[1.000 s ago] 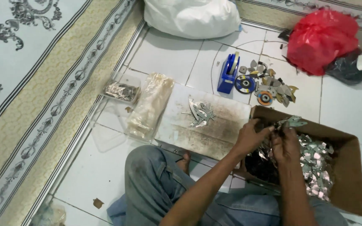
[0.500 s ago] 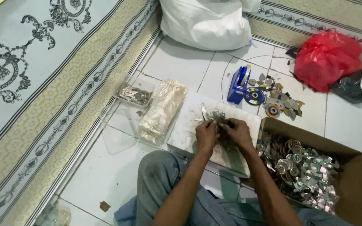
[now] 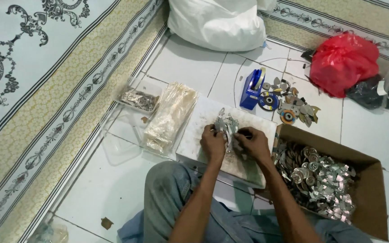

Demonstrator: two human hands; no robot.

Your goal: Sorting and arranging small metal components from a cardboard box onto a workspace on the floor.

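While I sit on the tiled floor [image 3: 113, 180], my left hand [image 3: 213, 145] and right hand [image 3: 254, 143] meet over the white board [image 3: 194, 135], forearms angled in from near, fingers curled around a bunch of small metal pieces [image 3: 227, 127] held between them. A cardboard box [image 3: 370, 193] of similar pieces sits to the right; a clear bag stack [image 3: 169, 117] lies left.
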